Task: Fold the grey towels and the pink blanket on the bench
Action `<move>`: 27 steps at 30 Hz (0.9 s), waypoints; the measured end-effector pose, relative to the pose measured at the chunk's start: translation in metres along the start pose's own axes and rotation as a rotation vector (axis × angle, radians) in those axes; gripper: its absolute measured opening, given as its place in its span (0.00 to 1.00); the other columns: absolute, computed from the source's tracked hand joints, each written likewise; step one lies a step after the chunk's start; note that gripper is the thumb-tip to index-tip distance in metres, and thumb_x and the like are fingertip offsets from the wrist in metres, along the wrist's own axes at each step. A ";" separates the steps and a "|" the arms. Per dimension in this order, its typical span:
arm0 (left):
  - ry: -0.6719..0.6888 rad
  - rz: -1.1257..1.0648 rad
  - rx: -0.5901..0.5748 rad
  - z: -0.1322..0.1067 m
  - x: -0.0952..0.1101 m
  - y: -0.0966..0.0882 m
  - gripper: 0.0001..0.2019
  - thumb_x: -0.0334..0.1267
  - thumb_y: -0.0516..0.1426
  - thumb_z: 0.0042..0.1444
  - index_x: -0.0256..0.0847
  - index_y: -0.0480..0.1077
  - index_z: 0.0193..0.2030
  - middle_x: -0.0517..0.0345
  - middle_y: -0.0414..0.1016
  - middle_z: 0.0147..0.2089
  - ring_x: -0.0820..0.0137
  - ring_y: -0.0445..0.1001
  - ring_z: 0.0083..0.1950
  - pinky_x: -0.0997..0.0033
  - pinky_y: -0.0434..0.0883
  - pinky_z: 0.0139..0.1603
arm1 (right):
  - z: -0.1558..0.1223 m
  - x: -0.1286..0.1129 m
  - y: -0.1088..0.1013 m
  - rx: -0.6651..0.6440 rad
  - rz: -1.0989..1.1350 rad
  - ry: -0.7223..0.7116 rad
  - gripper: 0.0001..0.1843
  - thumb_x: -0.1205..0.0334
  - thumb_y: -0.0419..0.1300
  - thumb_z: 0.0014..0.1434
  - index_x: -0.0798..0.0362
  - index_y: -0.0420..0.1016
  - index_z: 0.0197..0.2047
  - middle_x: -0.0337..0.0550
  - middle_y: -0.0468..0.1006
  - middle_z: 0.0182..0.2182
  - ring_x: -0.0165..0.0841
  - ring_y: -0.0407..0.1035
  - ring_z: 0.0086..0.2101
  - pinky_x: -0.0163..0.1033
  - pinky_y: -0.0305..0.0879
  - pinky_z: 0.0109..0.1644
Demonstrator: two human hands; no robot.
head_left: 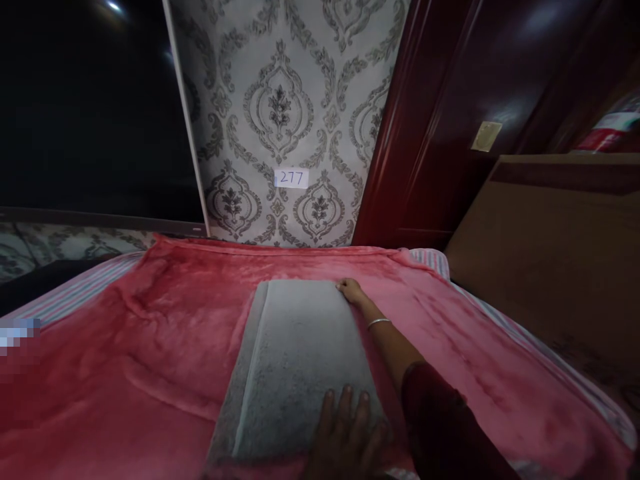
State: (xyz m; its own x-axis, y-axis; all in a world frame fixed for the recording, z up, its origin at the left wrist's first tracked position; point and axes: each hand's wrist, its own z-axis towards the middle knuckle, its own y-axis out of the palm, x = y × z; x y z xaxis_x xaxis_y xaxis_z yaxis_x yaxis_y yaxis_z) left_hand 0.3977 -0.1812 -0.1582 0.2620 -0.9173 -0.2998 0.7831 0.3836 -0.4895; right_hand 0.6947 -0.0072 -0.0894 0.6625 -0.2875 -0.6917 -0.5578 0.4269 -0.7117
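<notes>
Dim scene; glare on black screen [90, 113].

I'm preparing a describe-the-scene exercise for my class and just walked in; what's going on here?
A person is handling a gray cloth that lies flat, lengthwise away from them, on a red-pink blanket. The right hand reaches out to the cloth's far right corner, its fingers appearing to pinch the edge. The left hand is spread, palm down, over the cloth's near end; whether it presses down is hard to tell.
</notes>
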 end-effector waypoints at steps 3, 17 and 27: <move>0.029 -0.008 -0.138 0.001 -0.002 -0.013 0.22 0.51 0.57 0.60 0.49 0.71 0.59 0.47 0.70 0.65 0.47 0.62 0.69 0.36 0.36 0.74 | -0.008 -0.004 0.002 0.052 -0.039 0.009 0.11 0.56 0.60 0.62 0.56 0.75 0.36 0.40 0.76 0.31 0.31 0.69 0.32 0.37 0.66 0.39; -0.134 -0.286 -0.460 0.011 -0.036 -0.108 0.24 0.46 0.51 0.66 0.38 0.65 0.65 0.49 0.71 0.65 0.59 0.63 0.69 0.49 0.49 0.74 | -0.144 -0.100 0.028 -0.277 -0.308 -0.719 0.31 0.49 0.48 0.70 0.47 0.58 0.72 0.46 0.54 0.72 0.43 0.46 0.70 0.55 0.44 0.72; -0.253 0.025 -0.294 -0.056 -0.075 -0.108 0.24 0.46 0.59 0.60 0.45 0.69 0.63 0.51 0.69 0.67 0.55 0.57 0.73 0.47 0.45 0.75 | -0.132 -0.145 0.075 -0.543 -0.463 -0.837 0.32 0.42 0.45 0.71 0.38 0.47 0.75 0.40 0.43 0.74 0.43 0.35 0.72 0.59 0.33 0.73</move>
State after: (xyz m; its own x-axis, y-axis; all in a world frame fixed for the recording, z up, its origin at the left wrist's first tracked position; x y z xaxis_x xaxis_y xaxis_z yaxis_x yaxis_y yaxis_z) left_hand 0.2618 -0.1484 -0.1289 0.4387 -0.8904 -0.1210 0.5891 0.3867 -0.7095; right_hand 0.4907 -0.0461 -0.0586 0.8792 0.4378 -0.1880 -0.1775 -0.0652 -0.9820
